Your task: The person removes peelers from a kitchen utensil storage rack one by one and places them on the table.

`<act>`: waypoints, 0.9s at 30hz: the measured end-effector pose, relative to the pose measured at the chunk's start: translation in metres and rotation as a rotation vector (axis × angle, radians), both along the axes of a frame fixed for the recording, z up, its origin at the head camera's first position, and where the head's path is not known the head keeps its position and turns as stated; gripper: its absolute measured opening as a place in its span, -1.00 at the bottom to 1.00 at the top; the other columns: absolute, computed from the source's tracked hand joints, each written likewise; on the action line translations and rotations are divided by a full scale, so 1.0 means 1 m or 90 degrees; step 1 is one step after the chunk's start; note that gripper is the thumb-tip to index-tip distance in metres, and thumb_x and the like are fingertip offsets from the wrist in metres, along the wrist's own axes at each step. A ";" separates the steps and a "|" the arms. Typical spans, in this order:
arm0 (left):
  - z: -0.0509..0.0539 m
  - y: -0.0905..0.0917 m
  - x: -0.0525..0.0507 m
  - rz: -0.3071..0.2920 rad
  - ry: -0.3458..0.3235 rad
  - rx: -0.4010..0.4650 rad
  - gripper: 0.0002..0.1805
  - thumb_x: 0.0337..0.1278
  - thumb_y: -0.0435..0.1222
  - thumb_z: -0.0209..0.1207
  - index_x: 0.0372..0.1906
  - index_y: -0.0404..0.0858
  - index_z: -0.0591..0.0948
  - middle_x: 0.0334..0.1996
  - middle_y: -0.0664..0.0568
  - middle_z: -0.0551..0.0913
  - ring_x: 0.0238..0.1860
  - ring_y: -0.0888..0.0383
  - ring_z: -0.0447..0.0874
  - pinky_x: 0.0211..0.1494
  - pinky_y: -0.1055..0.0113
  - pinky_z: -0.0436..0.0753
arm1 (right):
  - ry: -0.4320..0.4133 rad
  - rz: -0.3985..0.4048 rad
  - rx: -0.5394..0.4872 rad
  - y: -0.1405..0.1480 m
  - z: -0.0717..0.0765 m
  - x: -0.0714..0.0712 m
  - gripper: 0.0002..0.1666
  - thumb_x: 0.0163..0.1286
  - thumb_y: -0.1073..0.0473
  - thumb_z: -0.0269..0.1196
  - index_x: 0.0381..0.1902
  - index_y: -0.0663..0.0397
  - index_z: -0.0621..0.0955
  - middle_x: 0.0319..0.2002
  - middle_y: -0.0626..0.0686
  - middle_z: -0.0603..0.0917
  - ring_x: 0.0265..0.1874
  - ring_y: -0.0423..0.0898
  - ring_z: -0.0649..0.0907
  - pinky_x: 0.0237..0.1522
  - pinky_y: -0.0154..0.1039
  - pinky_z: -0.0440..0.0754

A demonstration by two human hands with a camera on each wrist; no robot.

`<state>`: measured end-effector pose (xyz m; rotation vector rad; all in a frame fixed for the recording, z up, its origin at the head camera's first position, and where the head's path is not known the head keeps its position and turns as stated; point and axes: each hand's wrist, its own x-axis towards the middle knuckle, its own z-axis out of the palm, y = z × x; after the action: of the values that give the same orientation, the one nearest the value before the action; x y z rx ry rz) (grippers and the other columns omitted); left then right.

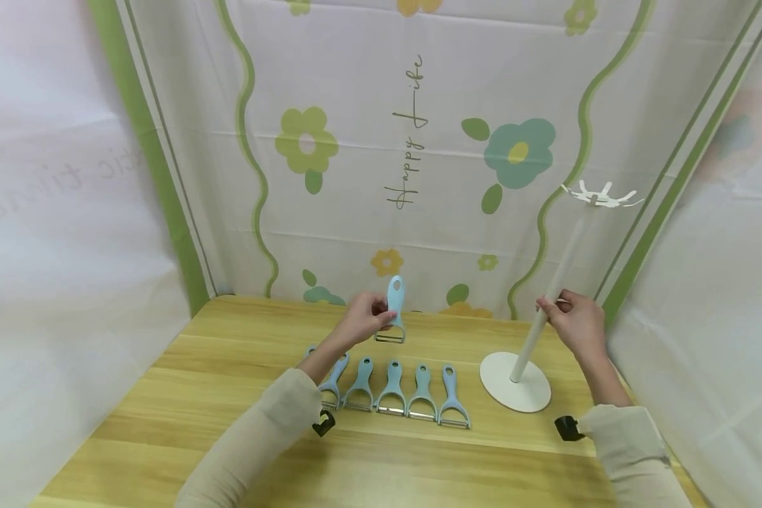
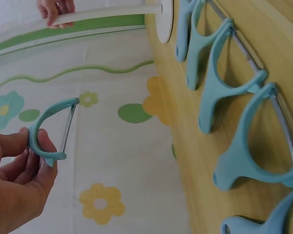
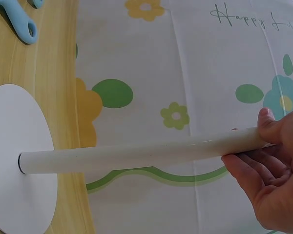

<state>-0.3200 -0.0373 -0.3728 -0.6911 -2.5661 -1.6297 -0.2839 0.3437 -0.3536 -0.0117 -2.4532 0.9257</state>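
A light-blue peeler [image 1: 396, 291] is held upright in my left hand [image 1: 362, 321], its handle hole at the top and its blade low. Thumb and fingers pinch it near the neck, above the table; the left wrist view shows its curved head and metal blade [image 2: 68, 127]. My right hand [image 1: 579, 326] grips the pole [image 1: 565, 261] of a white stand about midway up. The stand's round base [image 1: 498, 384] rests on the table, and a ring of hooks [image 1: 600, 200] tops it. Several blue peelers [image 1: 393, 381] lie in a row, handles pointing away; my left forearm partly covers the leftmost ones.
The wooden table [image 1: 419, 466] ends at a flowered curtain [image 1: 355, 226] behind, with pale curtains on both sides. A blue peeler [image 1: 451, 395] at the row's right end lies closest to the stand's base. Black straps [image 1: 569, 427] show at the wrists.
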 end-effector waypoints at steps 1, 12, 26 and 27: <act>-0.002 -0.002 0.001 0.004 0.001 -0.003 -0.84 0.25 -0.47 0.24 -0.45 -0.43 0.59 -0.49 -0.13 0.65 -0.42 0.06 0.67 -0.26 0.28 0.77 | 0.000 0.000 0.000 0.000 0.000 0.000 -0.53 0.45 -0.05 0.25 -0.09 0.33 0.71 -0.20 0.31 0.77 -0.52 -0.76 0.40 -0.51 -0.65 0.52; -0.018 -0.029 0.003 0.021 -0.021 -0.011 -0.83 0.27 -0.49 0.21 -0.46 -0.43 0.55 -0.48 -0.09 0.62 -0.45 0.21 0.59 -0.20 0.21 0.78 | -0.001 -0.004 0.004 0.000 0.000 0.000 -0.55 0.44 -0.03 0.26 -0.09 0.31 0.71 -0.20 0.30 0.77 -0.43 -0.51 0.61 -0.50 -0.63 0.55; -0.046 -0.075 0.009 0.098 -0.059 -0.027 -0.93 0.25 -0.50 0.21 -0.32 -0.48 0.63 -0.44 -0.14 0.65 -0.39 0.07 0.69 -0.15 0.14 0.78 | 0.006 0.004 -0.007 0.000 -0.001 0.001 -0.53 0.45 -0.02 0.25 -0.08 0.35 0.70 -0.20 0.33 0.76 -0.51 -0.78 0.38 -0.50 -0.66 0.51; -0.048 -0.079 0.010 0.103 -0.059 -0.029 -0.93 0.25 -0.50 0.21 -0.33 -0.48 0.63 -0.44 -0.14 0.65 -0.38 0.04 0.70 -0.15 0.13 0.78 | 0.007 0.004 -0.007 0.000 -0.001 0.001 -0.53 0.45 -0.02 0.25 -0.07 0.35 0.70 -0.20 0.33 0.76 -0.51 -0.79 0.38 -0.50 -0.66 0.51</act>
<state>-0.3102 -0.1161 -0.4208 -0.4053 -2.6512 -1.5930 -0.2831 0.3434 -0.3543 -0.0024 -2.4398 0.9403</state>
